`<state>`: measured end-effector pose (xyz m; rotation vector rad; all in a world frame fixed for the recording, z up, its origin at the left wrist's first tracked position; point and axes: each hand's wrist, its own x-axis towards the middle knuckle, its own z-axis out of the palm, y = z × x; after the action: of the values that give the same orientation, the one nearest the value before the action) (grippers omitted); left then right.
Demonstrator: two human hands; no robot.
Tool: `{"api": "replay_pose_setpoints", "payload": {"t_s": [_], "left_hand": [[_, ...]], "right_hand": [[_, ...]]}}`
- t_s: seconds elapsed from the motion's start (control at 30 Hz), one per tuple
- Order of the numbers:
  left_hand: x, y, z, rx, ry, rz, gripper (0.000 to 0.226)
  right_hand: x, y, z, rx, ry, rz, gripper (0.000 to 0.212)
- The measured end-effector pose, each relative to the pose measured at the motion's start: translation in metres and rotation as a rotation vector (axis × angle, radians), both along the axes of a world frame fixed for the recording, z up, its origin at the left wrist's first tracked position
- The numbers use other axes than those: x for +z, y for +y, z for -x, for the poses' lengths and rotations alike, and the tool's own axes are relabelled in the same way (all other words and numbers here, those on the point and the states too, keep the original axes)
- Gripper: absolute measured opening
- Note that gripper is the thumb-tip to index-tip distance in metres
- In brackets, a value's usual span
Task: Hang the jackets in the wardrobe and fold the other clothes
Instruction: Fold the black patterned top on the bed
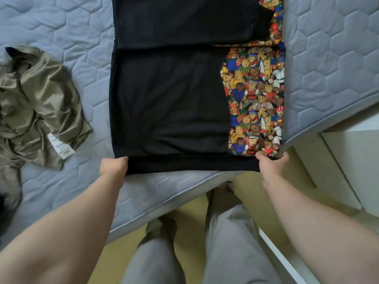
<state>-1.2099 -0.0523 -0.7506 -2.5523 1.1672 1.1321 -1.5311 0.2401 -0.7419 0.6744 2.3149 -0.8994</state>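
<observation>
Black garment (170, 99) with a teddy-bear print down its right side is spread flat on the grey quilted mattress (71, 27), its near hem close to the mattress edge. The hem's left corner is gripped by the left hand (113, 166), fingers curled round the cloth; the right corner is gripped likewise by the right hand (272, 162). An olive garment (45, 95) is crumpled well to the left, its white label (61, 147) exposed.
</observation>
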Motion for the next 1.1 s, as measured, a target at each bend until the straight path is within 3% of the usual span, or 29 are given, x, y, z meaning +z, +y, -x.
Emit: {"api": "replay_pose_setpoints", "payload": {"t_s": [0.07, 0.17, 0.37, 0.5, 0.7, 0.87, 1.0, 1.1], "left_hand": [[-0.002, 0.000, -0.007, 0.102, 0.107, -0.117, 0.041], [-0.001, 0.003, -0.021, 0.193, 0.238, -0.142, 0.041], [0.031, 0.009, -0.024, 0.272, 0.413, -0.125, 0.036], [0.080, 0.002, -0.017, 0.273, 0.464, -0.063, 0.030], [0.165, -0.010, -0.019, 0.304, 0.571, 0.011, 0.039], [0.230, -0.009, -0.027, 0.253, 0.594, 0.032, 0.013], [0.266, -0.006, -0.043, 0.189, 0.603, 0.053, 0.020], [0.289, -0.006, -0.056, 0.134, 0.651, 0.090, 0.043]], "right_hand": [[0.002, 0.004, 0.004, -0.175, -0.174, 0.121, 0.075], [0.006, 0.017, 0.008, -0.279, -0.343, 0.198, 0.041], [0.029, 0.032, 0.001, -0.426, -0.408, 0.432, 0.027], [0.068, 0.025, -0.006, -0.416, -0.275, 0.375, 0.044], [0.148, 0.009, 0.001, -0.363, -0.181, 0.324, 0.034], [0.210, 0.013, -0.008, -0.244, -0.078, 0.252, 0.032], [0.249, 0.022, -0.032, -0.109, 0.091, 0.162, 0.037], [0.274, 0.032, -0.047, 0.071, 0.205, 0.150, 0.038]]}}
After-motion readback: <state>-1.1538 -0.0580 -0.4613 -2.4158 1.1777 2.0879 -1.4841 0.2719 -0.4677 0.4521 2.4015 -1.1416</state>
